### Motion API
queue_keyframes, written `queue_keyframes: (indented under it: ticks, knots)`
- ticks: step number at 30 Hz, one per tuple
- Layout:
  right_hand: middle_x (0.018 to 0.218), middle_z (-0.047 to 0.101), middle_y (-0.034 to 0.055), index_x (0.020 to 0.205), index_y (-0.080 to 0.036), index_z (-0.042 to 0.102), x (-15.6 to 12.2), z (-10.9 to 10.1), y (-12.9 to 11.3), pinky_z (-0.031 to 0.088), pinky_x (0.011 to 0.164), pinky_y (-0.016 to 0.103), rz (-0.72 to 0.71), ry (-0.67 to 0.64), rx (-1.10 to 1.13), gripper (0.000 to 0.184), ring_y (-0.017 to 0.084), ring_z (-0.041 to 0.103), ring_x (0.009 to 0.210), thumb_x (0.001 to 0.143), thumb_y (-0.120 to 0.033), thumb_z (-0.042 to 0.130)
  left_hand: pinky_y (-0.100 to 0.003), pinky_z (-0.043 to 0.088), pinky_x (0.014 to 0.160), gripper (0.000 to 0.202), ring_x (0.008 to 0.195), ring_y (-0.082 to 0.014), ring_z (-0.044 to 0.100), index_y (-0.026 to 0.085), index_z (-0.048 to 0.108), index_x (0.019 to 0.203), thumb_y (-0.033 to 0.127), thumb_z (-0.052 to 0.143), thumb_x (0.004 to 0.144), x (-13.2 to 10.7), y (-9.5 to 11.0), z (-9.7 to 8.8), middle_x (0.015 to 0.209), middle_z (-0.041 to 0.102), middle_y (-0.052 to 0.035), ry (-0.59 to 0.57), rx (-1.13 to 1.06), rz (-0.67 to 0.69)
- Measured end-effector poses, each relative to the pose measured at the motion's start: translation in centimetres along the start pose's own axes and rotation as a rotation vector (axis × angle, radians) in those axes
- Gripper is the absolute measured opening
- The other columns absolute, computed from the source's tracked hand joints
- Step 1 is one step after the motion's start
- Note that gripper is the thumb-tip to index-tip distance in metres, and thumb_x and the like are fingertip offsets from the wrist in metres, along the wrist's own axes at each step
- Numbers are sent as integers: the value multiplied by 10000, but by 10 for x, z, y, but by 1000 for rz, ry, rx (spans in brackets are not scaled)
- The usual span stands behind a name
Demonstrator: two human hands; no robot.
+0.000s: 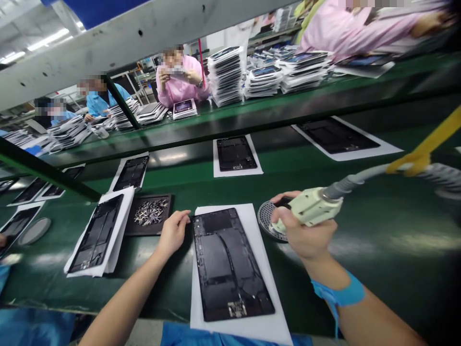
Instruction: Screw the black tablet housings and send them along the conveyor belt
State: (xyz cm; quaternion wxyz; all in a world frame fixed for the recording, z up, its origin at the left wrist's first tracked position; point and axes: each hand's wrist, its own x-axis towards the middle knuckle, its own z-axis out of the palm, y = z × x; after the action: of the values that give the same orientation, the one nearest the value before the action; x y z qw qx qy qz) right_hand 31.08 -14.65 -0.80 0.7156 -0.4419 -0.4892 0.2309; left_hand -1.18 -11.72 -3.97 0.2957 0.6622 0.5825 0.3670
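Observation:
A black tablet back panel (226, 264) lies on a white sheet (252, 322) on the green conveyor belt in front of me. My left hand (174, 232) rests with curled fingers against the panel's upper left corner. My right hand (306, 230) grips a pale green electric screwdriver (315, 205) with a grey cable, its tip over a round perforated screw dish (267, 216) just right of the panel. A blue strap circles my right wrist.
A dark tray of small metal parts (149, 213) sits left of my hand, beside another panel on stacked sheets (97, 233). More panels on sheets (235, 154) lie farther along the belt. People across the line handle stacks of panels (226, 74).

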Motion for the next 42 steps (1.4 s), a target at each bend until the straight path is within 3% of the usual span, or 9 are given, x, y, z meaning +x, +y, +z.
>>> queue_keyframes:
  ticks: [5, 9, 13, 16, 21, 24, 30, 38, 42]
  knots:
    - [716, 695, -11, 950, -211, 666, 1, 2, -1, 579, 542, 312, 5, -13, -25, 142, 150, 647, 514, 824, -183, 724, -417, 602, 887, 428, 965, -252, 734, 155, 712, 1026, 534, 698, 828, 4, 3, 9, 955, 764, -102, 10, -299, -287]
    - [698, 689, -12, 932, -202, 664, 1, 2, -3, 574, 534, 306, 2, -19, -22, 121, 144, 640, 502, 826, -180, 719, -442, 576, 966, 483, 1018, -241, 730, 161, 627, 1038, 540, 769, 772, 8, 13, 16, 1004, 773, -104, -48, -521, -357]
    - [736, 704, 2, 941, -199, 665, 0, 1, -1, 579, 534, 316, 18, -18, -26, 119, 146, 642, 510, 834, -189, 715, -445, 533, 1016, 492, 1091, -231, 716, 203, 518, 1067, 592, 709, 835, 11, 16, 15, 1080, 775, -114, -107, -462, -233]
    - [783, 709, 13, 932, -194, 662, -1, 0, 0, 579, 517, 318, 21, -18, -28, 115, 142, 636, 507, 832, -195, 717, -416, 533, 986, 412, 1099, -228, 708, 205, 546, 990, 592, 645, 890, 13, 13, 16, 1103, 769, -116, -169, -335, -125]
    - [718, 686, -6, 933, -207, 665, 0, 0, -2, 588, 529, 320, 9, -29, -48, 115, 159, 656, 535, 829, -184, 709, -316, 553, 782, 296, 862, -195, 700, 196, 702, 824, 491, 709, 854, 18, 9, 14, 922, 750, -60, -89, -68, 17]
    - [723, 690, -4, 923, -208, 657, 1, 1, -4, 591, 525, 328, 5, -17, -42, 114, 159, 651, 524, 822, -194, 709, -301, 548, 740, 227, 759, -176, 682, 214, 742, 865, 413, 649, 924, 19, 6, 11, 842, 744, -33, -96, 109, 123]
    - [749, 696, 8, 904, -204, 646, 2, 2, -7, 583, 518, 319, 19, -21, -66, 108, 150, 643, 518, 816, -207, 708, -304, 555, 808, 247, 842, -189, 688, 204, 726, 949, 278, 500, 1015, 17, -3, 18, 912, 722, -77, -122, 378, 450]
    - [797, 706, 8, 911, -209, 660, 0, 1, -2, 579, 512, 312, 10, -27, -27, 107, 141, 641, 512, 823, -197, 720, -301, 540, 792, 277, 856, -186, 645, 210, 704, 935, 221, 442, 1025, 7, 0, 28, 919, 696, -73, -120, 660, 497]
    - [784, 717, 8, 962, -206, 648, 0, -1, 2, 583, 511, 320, 23, -3, -38, 155, 144, 639, 498, 828, -224, 722, -333, 534, 776, 248, 868, -207, 621, 208, 706, 1035, 207, 459, 1020, -4, 5, 28, 976, 710, -88, -104, 770, 533]
